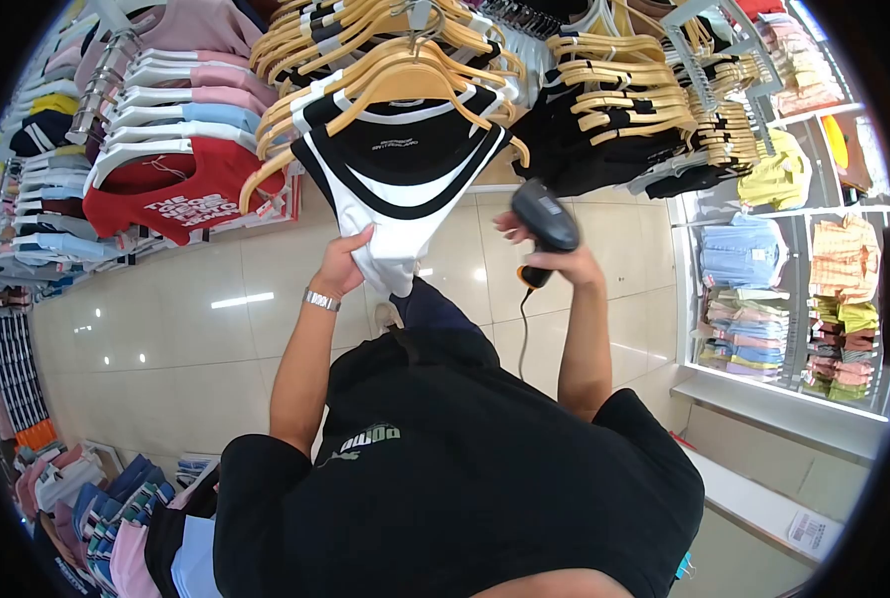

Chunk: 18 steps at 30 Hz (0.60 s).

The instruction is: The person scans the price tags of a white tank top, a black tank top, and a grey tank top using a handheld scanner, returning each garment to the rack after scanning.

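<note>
Head view: cord (522, 339) dangles below the shirt (400, 189) and could snag an arm. Left grip (343, 267) pinches the shirt's hem; right grip (563, 267), right of the shirt, wraps a scanner (545, 221). Pulling harder might slide the shirt off its hanger (395, 95).

The fingers of the left hand (343, 264) go behind the white cloth of the black-and-white top (400, 169), and the little words on its chest are too tiny to read. The scanner (543, 221) covers part of the right hand (557, 264), and its cord (522, 339) slips out of sight behind the person's black T-shirt (465, 448). The print on the paper tag (810, 530) on the low white shelf (749, 498) is too small to read too.
</note>
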Available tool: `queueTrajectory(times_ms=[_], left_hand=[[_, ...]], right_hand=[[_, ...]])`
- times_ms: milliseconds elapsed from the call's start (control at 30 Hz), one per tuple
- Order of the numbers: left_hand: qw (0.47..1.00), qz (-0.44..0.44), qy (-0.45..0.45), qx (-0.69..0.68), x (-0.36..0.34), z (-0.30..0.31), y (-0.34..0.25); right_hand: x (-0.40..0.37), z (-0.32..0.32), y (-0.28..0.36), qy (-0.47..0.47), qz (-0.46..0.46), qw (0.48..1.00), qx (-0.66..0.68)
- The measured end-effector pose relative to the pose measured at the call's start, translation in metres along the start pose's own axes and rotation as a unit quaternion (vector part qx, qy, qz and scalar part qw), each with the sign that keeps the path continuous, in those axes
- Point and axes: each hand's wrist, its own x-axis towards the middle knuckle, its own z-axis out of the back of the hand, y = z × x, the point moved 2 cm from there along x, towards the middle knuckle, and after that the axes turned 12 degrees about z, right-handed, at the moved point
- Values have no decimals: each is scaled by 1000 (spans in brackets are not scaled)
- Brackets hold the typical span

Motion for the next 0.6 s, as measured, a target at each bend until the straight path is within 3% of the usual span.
queueTrajectory(times_ms=[33, 67, 167, 267, 400, 500, 600], left_hand=[[1000, 5, 14, -13, -4, -2, 1], [999, 10, 29, -26, -6, -5, 3], [997, 24, 47, -51, -17, -16, 8], [997, 33, 46, -60, -24, -20, 13], [995, 30, 69, -64, -34, -26, 15], [999, 12, 41, -32, -42, -19, 14], [995, -25, -39, 89, -55, -14, 15]], right_hand=[[-8, -7, -10, -34, -48, 998, -32], [-23, -1, -40, -8, -71, 994, -79], [-37, -35, -64, -34, -144, 989, -9], [-40, -49, -82, 3, -56, 997, 45], [-34, -67, -73, 7, -26, 980, 195], [-42, -64, -78, -19, -51, 982, 182], [-49, -59, -66, -31, -60, 992, 108]])
